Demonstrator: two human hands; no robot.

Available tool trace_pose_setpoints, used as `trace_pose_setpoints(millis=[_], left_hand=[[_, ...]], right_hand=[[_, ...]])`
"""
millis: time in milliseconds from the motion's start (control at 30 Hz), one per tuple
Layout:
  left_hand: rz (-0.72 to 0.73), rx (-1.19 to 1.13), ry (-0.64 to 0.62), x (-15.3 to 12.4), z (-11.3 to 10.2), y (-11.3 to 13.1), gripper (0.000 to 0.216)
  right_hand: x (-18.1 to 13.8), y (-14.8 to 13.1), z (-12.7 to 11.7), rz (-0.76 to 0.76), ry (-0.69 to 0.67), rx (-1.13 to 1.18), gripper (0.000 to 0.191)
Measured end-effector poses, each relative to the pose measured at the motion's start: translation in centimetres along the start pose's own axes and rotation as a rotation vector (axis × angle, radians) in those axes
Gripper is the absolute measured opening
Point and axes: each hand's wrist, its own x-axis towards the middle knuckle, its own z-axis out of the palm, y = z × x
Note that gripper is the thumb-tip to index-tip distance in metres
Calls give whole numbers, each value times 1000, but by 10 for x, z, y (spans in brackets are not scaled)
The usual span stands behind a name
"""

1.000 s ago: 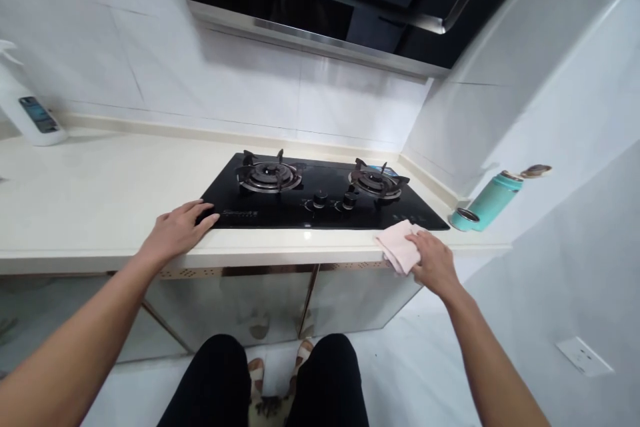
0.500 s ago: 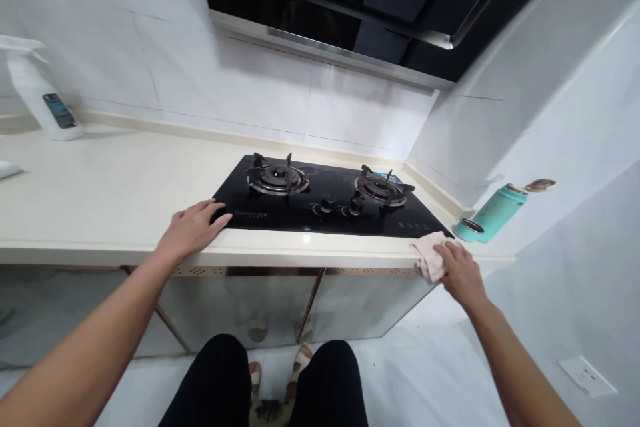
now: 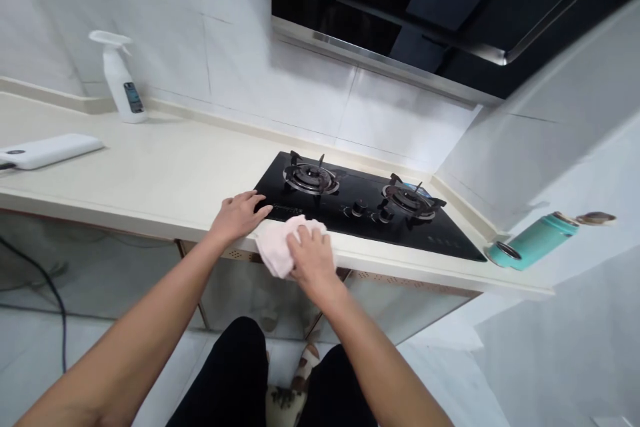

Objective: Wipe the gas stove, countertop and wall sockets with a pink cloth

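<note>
My right hand (image 3: 313, 257) grips a pale pink cloth (image 3: 275, 248), which lies against the front edge of the countertop just below the stove's left half. Fingers outstretched, my left hand (image 3: 241, 215) rests on the counter at the front left corner of the black gas stove (image 3: 330, 213), fingertips touching its glass. The stove has a left burner (image 3: 311, 177), a right burner (image 3: 410, 201) and two control knobs (image 3: 371, 212) between them.
A teal thermos (image 3: 540, 243) with its lid open stands at the counter's right end. Left on the cream countertop (image 3: 190, 167) are a white spray bottle (image 3: 123, 83) and a white device (image 3: 55, 149) with a black cable (image 3: 54, 290). The dark range hood (image 3: 425, 13) overhangs the stove.
My right hand has swept the cloth leftward along the counter's front edge, from the stove's right corner to near my left hand. The view has turned left; my left hand stays at the stove's corner.
</note>
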Motion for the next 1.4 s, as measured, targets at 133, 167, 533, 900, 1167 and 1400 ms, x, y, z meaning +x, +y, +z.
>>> trace_pose_setpoints(millis=[133,167,533,900,1167,1400], left_hand=[[8,-110,48,-1,-3,-4,51],[-1,-145,57,-2,-5,-5,50],[-49,-258,120,-4,-9,-3,40],[297,-265,183,-45,-5,94,52],[362,-16,-90,-73,49,170,86],[587,110,59,-88,65,167,69]], right_hand=[[19,-20,-5,-80,68,137,50],[20,-16,-9,-95,70,205,47],[32,38,-19,146,43,604,83],[35,89,31,355,394,1065,53],[-12,149,26,326,442,748,40],[-9,164,46,377,453,659,56]])
